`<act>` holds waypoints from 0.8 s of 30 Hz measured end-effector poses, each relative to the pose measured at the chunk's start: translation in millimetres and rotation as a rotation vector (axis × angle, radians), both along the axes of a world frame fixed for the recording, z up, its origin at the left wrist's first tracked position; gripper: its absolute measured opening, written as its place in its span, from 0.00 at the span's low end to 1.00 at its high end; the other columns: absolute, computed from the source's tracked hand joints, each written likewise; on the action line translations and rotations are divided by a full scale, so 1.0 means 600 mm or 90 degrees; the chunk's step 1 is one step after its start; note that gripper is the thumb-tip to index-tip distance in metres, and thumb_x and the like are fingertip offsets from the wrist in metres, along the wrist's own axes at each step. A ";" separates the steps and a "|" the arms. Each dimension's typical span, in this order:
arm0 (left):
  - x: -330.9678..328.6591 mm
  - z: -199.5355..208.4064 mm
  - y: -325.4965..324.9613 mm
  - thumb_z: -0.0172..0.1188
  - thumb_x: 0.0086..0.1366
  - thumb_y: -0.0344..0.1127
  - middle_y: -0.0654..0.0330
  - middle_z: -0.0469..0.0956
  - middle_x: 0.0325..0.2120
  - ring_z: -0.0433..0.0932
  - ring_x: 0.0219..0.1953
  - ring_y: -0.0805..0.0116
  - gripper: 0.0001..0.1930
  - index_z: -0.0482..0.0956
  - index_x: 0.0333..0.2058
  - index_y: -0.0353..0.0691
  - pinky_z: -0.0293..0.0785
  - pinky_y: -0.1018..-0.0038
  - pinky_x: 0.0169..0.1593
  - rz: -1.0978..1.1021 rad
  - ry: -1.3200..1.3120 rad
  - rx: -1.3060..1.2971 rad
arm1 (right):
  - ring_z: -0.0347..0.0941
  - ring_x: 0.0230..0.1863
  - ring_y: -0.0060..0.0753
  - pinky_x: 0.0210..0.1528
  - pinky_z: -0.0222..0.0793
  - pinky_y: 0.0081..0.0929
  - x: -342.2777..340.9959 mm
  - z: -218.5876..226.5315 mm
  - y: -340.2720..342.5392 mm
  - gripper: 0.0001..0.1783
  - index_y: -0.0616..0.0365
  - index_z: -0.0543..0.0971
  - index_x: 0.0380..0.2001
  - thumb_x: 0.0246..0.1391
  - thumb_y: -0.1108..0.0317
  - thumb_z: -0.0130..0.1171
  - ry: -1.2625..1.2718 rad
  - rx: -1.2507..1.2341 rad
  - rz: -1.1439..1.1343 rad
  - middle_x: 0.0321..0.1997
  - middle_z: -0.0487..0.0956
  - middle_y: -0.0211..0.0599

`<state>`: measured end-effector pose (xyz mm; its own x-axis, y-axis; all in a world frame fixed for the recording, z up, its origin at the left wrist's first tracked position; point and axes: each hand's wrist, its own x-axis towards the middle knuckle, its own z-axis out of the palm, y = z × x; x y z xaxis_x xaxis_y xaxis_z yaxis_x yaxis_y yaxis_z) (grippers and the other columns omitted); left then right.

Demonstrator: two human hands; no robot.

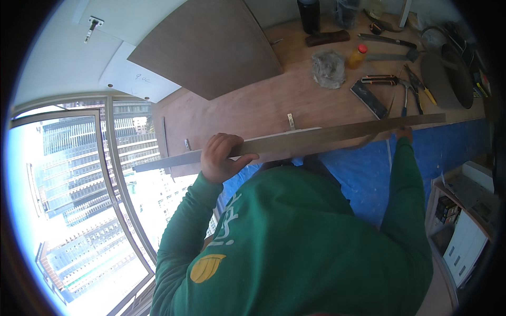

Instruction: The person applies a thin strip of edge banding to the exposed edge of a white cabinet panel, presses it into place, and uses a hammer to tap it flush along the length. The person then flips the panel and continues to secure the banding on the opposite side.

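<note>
A long narrow wooden board lies slantwise across in front of me, its brown face and pale edge showing. My left hand is closed around it left of the middle, fingers over the top and thumb on the near side. Toward the right end, my right hand grips the near underside; its fingers are partly hidden. A thin brown strip curves beside the board near that hand. Behind it on the worktop lie a black flat block, a utility knife and pliers.
Beyond the tools are a hammer, a red-capped bottle, a crumpled plastic bag and a wide brown roll. A large brown panel stands at the back. Blue sheeting hangs in front; a window is left.
</note>
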<state>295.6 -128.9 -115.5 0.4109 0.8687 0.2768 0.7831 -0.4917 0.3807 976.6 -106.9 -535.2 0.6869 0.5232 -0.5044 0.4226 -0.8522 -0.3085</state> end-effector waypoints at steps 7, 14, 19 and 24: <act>-0.001 -0.005 0.041 0.87 0.46 0.46 0.56 0.86 0.32 0.85 0.35 0.55 0.26 0.84 0.37 0.36 0.83 0.62 0.39 -0.042 -0.029 -0.023 | 0.83 0.50 0.48 0.49 0.79 0.47 0.050 -0.030 0.012 0.25 0.55 0.82 0.53 0.68 0.45 0.63 -0.085 0.105 0.029 0.52 0.86 0.45; 0.003 0.006 0.030 0.85 0.50 0.43 0.55 0.85 0.34 0.86 0.35 0.55 0.23 0.84 0.38 0.37 0.84 0.62 0.39 -0.033 -0.049 -0.094 | 0.83 0.37 0.38 0.37 0.78 0.42 0.049 0.064 0.087 0.24 0.53 0.84 0.48 0.68 0.42 0.64 0.252 0.143 -0.237 0.42 0.85 0.38; -0.006 0.002 0.055 0.85 0.52 0.42 0.54 0.85 0.35 0.86 0.36 0.54 0.23 0.84 0.39 0.37 0.85 0.62 0.40 -0.059 -0.057 -0.133 | 0.70 0.23 0.25 0.21 0.65 0.30 0.066 0.068 0.032 0.21 0.51 0.82 0.44 0.69 0.44 0.65 0.417 0.402 -0.340 0.29 0.78 0.29; -0.005 0.012 0.039 0.84 0.54 0.42 0.52 0.85 0.38 0.86 0.38 0.54 0.23 0.84 0.42 0.35 0.85 0.61 0.42 -0.030 -0.060 -0.210 | 0.71 0.20 0.28 0.18 0.63 0.28 -0.043 0.138 -0.011 0.14 0.54 0.79 0.44 0.70 0.56 0.66 0.348 0.441 -0.309 0.28 0.77 0.31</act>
